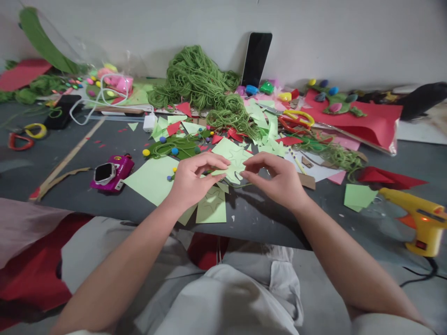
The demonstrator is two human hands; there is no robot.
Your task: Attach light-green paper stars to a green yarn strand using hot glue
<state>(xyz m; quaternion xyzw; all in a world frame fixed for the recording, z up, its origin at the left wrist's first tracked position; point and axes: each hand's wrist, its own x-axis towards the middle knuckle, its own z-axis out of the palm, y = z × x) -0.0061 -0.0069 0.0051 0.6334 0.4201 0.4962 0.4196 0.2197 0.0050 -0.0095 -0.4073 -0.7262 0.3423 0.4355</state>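
Both hands hold one light green paper piece (pixel 233 160) above the dark work surface (pixel 265 223). My left hand (pixel 193 179) pinches its left edge with fingers curled. On the other side, my right hand (pixel 274 179) pinches the right edge between thumb and fingertips. The paper shows a cut, star-like outline. Under the hands lie more green paper sheets (pixel 153 179) and a sheet with a star-shaped hole (pixel 212 207).
A yellow glue gun (pixel 417 221) lies at the right. A pink device with a watch (pixel 111 173) sits left. Green yarn (pixel 195 81), a leaning phone (pixel 256 58), red-and-yellow scissors (pixel 295 120), red paper (pixel 359 116) and pom-poms crowd the back.
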